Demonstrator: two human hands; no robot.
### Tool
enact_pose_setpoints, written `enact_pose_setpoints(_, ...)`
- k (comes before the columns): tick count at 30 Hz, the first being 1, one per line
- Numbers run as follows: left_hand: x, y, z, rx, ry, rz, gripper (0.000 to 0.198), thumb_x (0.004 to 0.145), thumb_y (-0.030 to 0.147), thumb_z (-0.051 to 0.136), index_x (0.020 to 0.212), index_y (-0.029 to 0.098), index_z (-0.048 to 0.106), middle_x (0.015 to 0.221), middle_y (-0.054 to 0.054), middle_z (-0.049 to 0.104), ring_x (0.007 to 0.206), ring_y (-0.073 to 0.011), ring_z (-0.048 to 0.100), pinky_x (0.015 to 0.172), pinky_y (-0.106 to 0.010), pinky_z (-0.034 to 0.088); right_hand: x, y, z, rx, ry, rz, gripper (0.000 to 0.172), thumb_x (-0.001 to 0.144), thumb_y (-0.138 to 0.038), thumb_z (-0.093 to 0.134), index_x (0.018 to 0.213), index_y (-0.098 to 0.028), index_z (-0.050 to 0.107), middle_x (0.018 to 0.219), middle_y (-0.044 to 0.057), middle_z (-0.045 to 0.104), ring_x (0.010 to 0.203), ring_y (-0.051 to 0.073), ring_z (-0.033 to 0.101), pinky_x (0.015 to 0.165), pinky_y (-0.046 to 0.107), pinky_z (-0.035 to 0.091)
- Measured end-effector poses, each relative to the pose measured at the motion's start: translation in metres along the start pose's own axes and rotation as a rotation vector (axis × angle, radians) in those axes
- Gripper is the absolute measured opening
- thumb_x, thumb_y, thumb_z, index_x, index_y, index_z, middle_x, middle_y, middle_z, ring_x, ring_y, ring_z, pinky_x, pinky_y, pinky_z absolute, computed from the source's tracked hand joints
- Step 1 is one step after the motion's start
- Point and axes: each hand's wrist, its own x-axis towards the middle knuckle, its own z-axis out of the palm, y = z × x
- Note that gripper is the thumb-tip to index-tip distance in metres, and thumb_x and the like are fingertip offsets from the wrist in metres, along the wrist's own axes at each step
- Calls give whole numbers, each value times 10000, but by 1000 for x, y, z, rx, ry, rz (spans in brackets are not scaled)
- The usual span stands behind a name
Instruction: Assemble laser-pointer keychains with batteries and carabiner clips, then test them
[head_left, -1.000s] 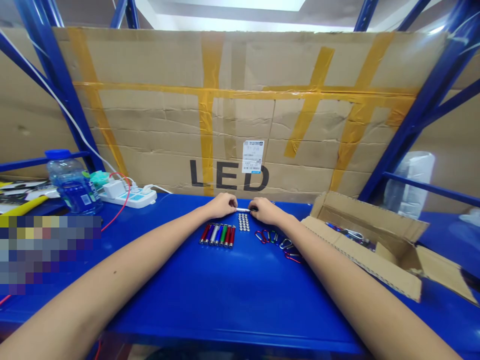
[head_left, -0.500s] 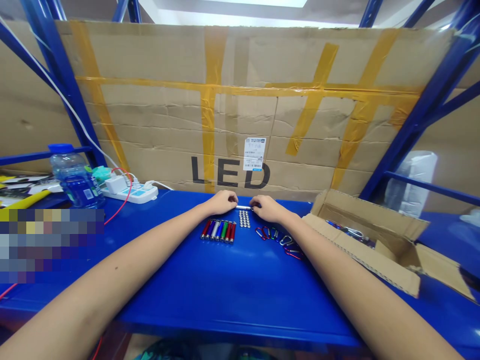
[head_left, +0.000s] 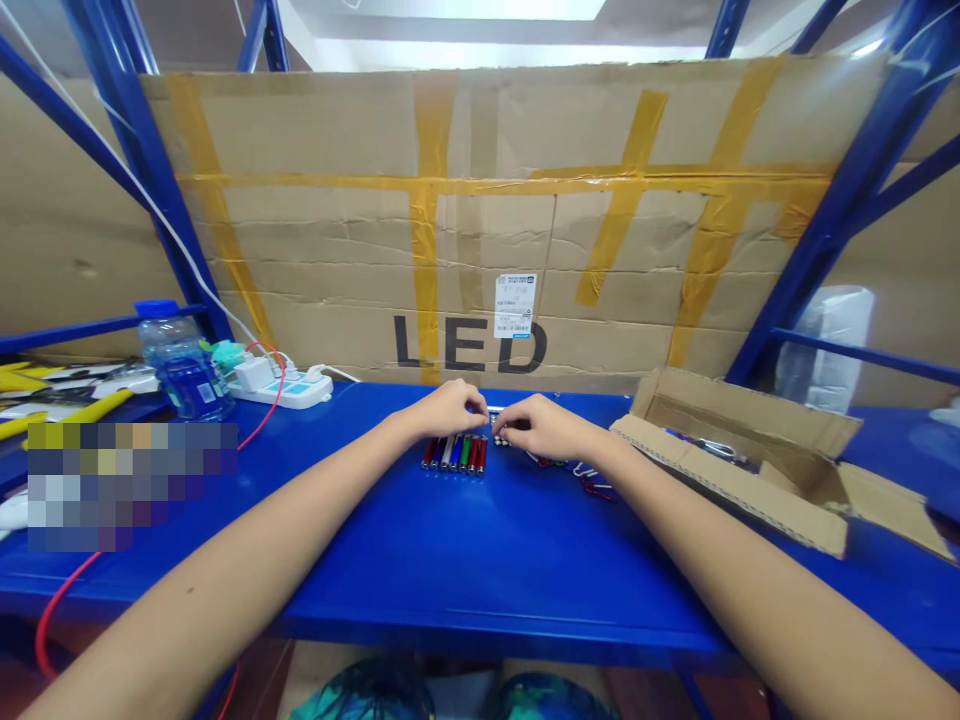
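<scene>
My left hand (head_left: 452, 408) is closed, its fingers curled just behind a row of small metal torches (head_left: 454, 455) in red, silver, blue and green. What its fingertips hold, if anything, is hidden. My right hand (head_left: 541, 426) reaches over the small round silver pieces (head_left: 496, 441), which look like button cells. Its thumb and fingers are bent together there and cover most of them; I cannot make out what is pinched. Behind both hands lies a thin silver bar (head_left: 495, 409), partly covered. Coloured carabiners (head_left: 596, 488) lie beneath and beside my right wrist.
An open cardboard box (head_left: 735, 490) with metal items stands on the right of the blue table (head_left: 465, 560). At the left are a bottle of blue liquid (head_left: 187, 370), a white power strip (head_left: 289, 390) and a red cable (head_left: 262, 430). A large cardboard sheet (head_left: 337, 240) closes the back.
Both hands have come away from the ends of the silver bar and nearer to me. My right hand now covers most of the round silver pieces. The camera view has shifted slightly.
</scene>
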Motion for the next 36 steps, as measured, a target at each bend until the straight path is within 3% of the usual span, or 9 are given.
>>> enact_pose_setpoints(7,3,11,3,109,-134,-29,111,656,171,670,654,226,766,667,-30,697,719,-198,590,685,-288,415,-3,-20,13,34,-118,-86,308,863,-169,522,1058,-230,753,1011,28,757,904,185,673,831,284,458)
enact_pose_setpoints(10,3,11,3,157,-144,-26,116,683,182,667,652,236,765,676,-41,687,734,-212,578,701,-310,402,-2,-18,15,25,-121,-94,284,863,-165,521,1027,-221,746,965,28,755,849,177,666,801,287,455)
enact_pose_setpoints(14,2,11,5,186,-89,-19,99,682,181,701,630,246,754,672,-51,669,760,-235,554,701,-322,389,-5,-21,12,-17,-155,-68,173,848,-192,539,871,-202,711,806,17,711,693,147,602,647,260,414)
enact_pose_setpoints(16,2,13,5,198,-88,-18,108,680,173,714,603,244,741,654,-50,660,765,-237,543,724,-323,390,-6,-26,11,-58,-186,-28,103,828,-232,576,830,-200,674,765,12,676,640,136,558,576,251,370)
enact_pose_setpoints(20,-3,24,3,262,-227,-8,112,738,218,694,634,236,734,680,-36,677,822,-233,542,834,-337,379,-10,-42,4,-181,-270,112,49,776,-221,599,736,-193,598,688,11,613,552,124,480,499,258,296)
enact_pose_setpoints(25,-9,39,4,199,-352,-23,124,772,324,684,768,217,746,781,-22,697,893,-214,572,811,-296,413,-27,-42,-28,-154,-415,333,107,677,-186,625,765,-196,566,654,-3,606,537,137,503,480,255,308)
enact_pose_setpoints(27,-9,42,8,131,-364,29,149,837,290,609,843,201,729,850,-12,712,829,-169,598,780,-275,429,-38,-31,-42,-1,-278,339,251,679,-178,630,917,-199,553,748,-2,641,597,141,547,509,244,358)
enact_pose_setpoints(30,-9,43,16,202,-239,86,185,880,214,525,927,175,700,960,-47,701,853,-164,615,761,-271,440,-49,-9,-49,149,-33,306,392,730,-181,608,1106,-189,498,779,2,655,670,152,579,586,250,421)
enact_pose_setpoints(36,-5,35,25,609,-60,84,248,891,153,434,908,130,680,926,-115,676,884,-231,608,773,-339,463,-46,11,-29,24,231,276,150,797,-215,556,912,-160,638,777,42,664,683,161,575,623,283,427)
